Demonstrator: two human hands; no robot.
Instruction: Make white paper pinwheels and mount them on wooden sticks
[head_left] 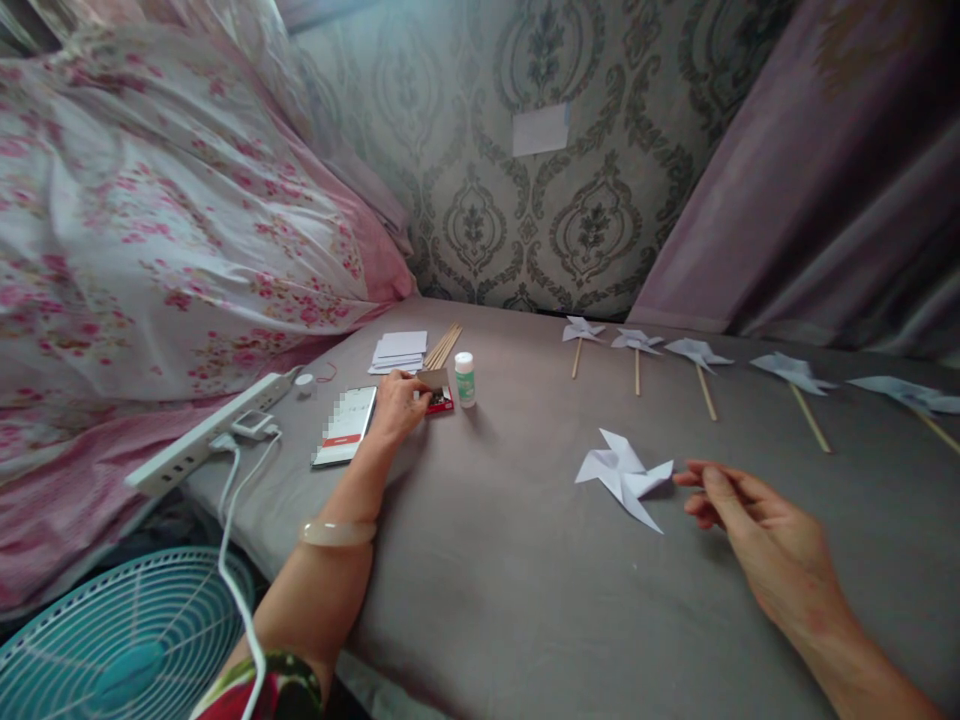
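My left hand (401, 405) reaches into a small red box (442, 405) with its lid raised and small dark bits inside. Its fingers are bent together at the box's edge; what they pinch, if anything, is too small to make out. A white folded-paper pinwheel (621, 474) without a stick lies flat on the grey cover. Just right of one of its points hovers my right hand (757, 530), fingers loosely curled and holding nothing visible. Beside the box stands a white and green glue bottle (465, 382).
Several pinwheels on sticks, one being this pinwheel (699, 355), lie in a row at the back right. Behind the box are white paper sheets (398, 352) and wooden sticks (444, 346). A phone or tablet (346, 425), a power strip (214, 435) and a fan (127, 640) are on the left.
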